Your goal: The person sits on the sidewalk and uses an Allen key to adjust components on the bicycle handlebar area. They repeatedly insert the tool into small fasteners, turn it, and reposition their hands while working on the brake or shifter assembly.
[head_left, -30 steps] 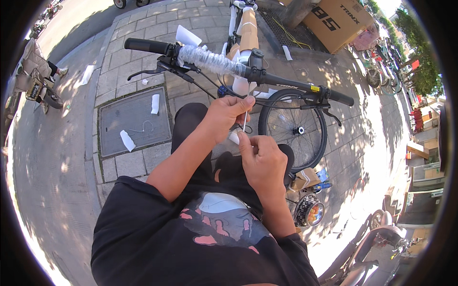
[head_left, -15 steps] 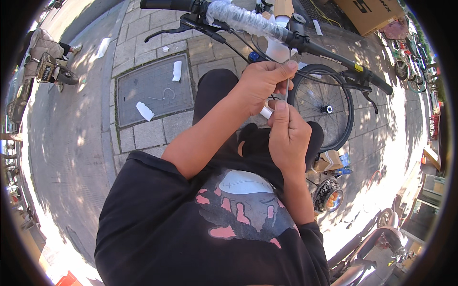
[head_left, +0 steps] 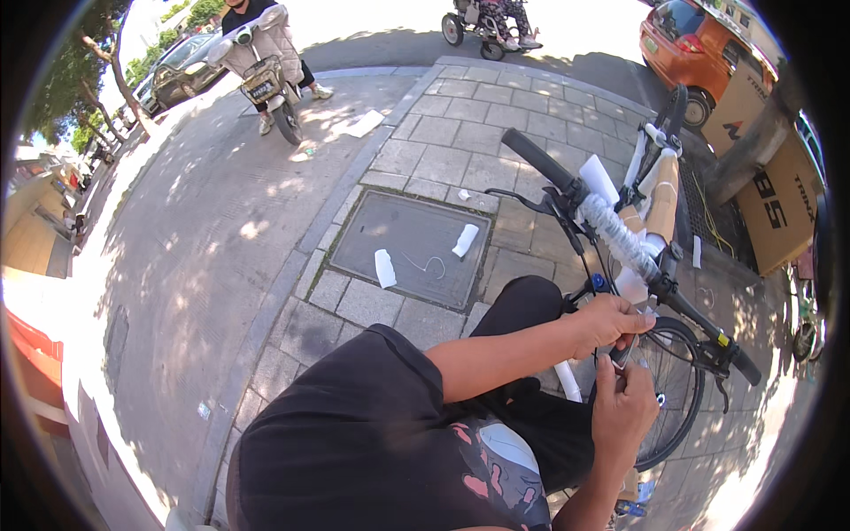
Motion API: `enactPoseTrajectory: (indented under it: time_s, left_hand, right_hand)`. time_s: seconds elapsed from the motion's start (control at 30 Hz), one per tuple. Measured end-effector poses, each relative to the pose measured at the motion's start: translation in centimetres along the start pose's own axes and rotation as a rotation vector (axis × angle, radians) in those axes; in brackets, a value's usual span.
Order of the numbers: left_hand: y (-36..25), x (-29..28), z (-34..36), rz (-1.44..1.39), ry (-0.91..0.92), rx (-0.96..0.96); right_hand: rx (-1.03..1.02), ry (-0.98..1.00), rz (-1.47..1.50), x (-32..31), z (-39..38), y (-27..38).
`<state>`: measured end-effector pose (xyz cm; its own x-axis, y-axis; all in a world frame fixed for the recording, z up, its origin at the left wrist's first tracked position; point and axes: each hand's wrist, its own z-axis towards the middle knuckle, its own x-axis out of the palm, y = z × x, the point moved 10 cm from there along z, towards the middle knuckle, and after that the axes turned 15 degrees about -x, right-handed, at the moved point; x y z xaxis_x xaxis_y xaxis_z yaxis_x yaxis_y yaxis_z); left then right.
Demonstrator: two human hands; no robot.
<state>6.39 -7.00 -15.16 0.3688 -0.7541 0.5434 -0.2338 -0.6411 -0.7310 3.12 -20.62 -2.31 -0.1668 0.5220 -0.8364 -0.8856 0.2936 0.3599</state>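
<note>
Pinched by left hand [head_left: 609, 324] and right hand [head_left: 625, 409], thin strip [head_left: 629, 351], large cardboard box [head_left: 781, 232], contents hidden.

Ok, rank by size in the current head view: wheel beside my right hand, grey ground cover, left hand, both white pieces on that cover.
1. Grey ground cover and wheel: too close to rank; the wheel is partly hidden.
2. Left hand.
3. Both white pieces: about alike.

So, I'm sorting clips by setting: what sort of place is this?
Outdoors, most likely a roadside sidewalk: the view shows paving slabs, an orange car and a scooter.
</note>
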Motion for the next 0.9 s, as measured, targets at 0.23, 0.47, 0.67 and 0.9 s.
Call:
enactPoseTrajectory:
  time_s: [0.23,0.47,0.67,0.9]
  left_hand:
    - [-0.3,-1.0,-0.5,0.018,-0.042,0.015]
    - [1.0,0.8,-1.3,-0.134,0.198,-0.030]
    - [3.8,1.7,-1.8,-0.250,0.372,-0.154]
    - [3.5,0.3,-0.6,-0.184,0.313,-0.111]
  right_hand:
    - [-0.217,0.076,-0.246,-0.2,1.4,3.4]
    - [0.423,-0.371,1.150,5.8,-3.2,-4.6]
    - [0.632,-0.495,1.614,9.6,-4.9,-5.4]
    - [-0.013,-0.209,-0.063,-0.2,-3.1,-1.1]
